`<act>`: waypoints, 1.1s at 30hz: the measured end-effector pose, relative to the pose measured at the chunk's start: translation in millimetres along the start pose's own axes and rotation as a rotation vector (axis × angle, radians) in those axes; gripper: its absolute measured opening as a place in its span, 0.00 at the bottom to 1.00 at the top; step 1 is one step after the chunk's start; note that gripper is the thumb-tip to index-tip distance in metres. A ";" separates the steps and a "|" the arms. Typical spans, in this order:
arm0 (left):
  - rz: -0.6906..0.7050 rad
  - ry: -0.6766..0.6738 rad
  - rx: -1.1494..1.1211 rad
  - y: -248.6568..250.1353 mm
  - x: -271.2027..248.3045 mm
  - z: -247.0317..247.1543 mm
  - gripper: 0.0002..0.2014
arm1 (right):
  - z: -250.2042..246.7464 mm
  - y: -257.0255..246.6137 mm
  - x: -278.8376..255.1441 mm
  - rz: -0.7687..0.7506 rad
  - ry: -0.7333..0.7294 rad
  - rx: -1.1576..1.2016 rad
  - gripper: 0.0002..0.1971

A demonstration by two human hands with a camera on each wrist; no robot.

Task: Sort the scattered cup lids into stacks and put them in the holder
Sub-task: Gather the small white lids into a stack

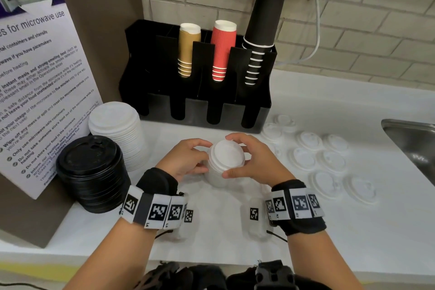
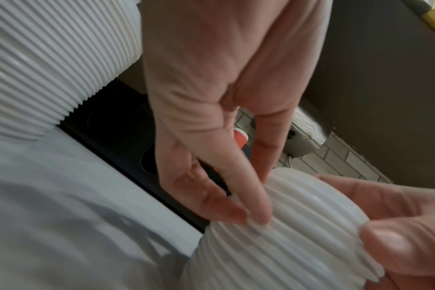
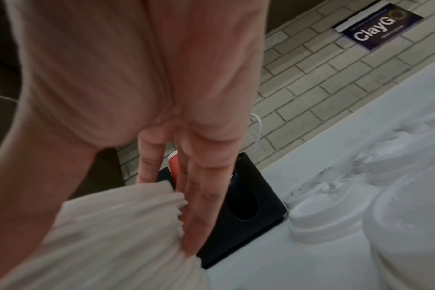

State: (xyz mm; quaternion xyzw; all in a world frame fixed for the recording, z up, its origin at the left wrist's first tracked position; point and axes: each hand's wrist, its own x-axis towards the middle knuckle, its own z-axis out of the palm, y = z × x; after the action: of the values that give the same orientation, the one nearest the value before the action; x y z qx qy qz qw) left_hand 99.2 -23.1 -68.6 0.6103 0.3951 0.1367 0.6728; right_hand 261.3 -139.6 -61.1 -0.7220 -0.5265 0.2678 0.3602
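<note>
A stack of small white lids stands on the white counter in front of me, and both hands hold it. My left hand grips its left side, fingers curled round the ribbed edges. On the right side my right hand grips the same stack, thumb near, fingers far. The black holder stands behind, its front slots dark and its back slots filled with tan, red and black paper cups. Several loose small white lids lie scattered to the right.
A tall stack of large white lids and a stack of black lids stand at the left, beside a microwave notice board. A steel sink is at the far right. A brick wall with a cable runs behind.
</note>
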 end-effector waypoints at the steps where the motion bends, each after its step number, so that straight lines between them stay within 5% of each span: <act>1: -0.002 -0.003 0.003 0.4 0.2 0.1 0.16 | 0.7 -1.2 1.0 0.002 -0.001 -0.033 0.39; 9: 0.018 -0.028 0.015 -0.4 0.7 -2.1 0.20 | -1.3 -6.8 4.4 -0.003 -0.075 -0.112 0.39; 15: -0.010 -0.040 -0.044 3.2 -1.0 -0.2 0.12 | -1.9 -12.4 11.2 -0.010 -0.147 -0.233 0.36; 21: 0.010 -0.055 0.039 0.6 -1.9 0.0 0.20 | 4.0 -11.8 8.1 -0.033 -0.168 -0.320 0.38; 24: 0.014 -0.066 0.064 1.9 -1.5 1.3 0.20 | -24.7 -8.7 3.5 0.075 -0.062 -0.141 0.28; 26: 0.012 -0.069 0.081 2.1 -0.9 1.9 0.20 | -53.0 -2.6 -1.0 0.191 0.006 -0.257 0.21; 30: 0.008 -0.072 0.072 3.3 0.8 2.7 0.20 | -74.1 11.0 -15.1 0.536 -0.286 -0.672 0.32; 33: 0.017 -0.082 0.065 4.2 1.3 3.0 0.19 | -61.2 16.4 -20.0 0.575 -0.392 -0.713 0.39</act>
State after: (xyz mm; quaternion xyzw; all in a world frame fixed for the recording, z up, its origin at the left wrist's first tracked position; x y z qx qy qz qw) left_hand 103.4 -23.4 -65.4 0.6403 0.3660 0.1044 0.6672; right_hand 311.4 -176.3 -37.6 -0.8523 -0.4229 0.2902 -0.1031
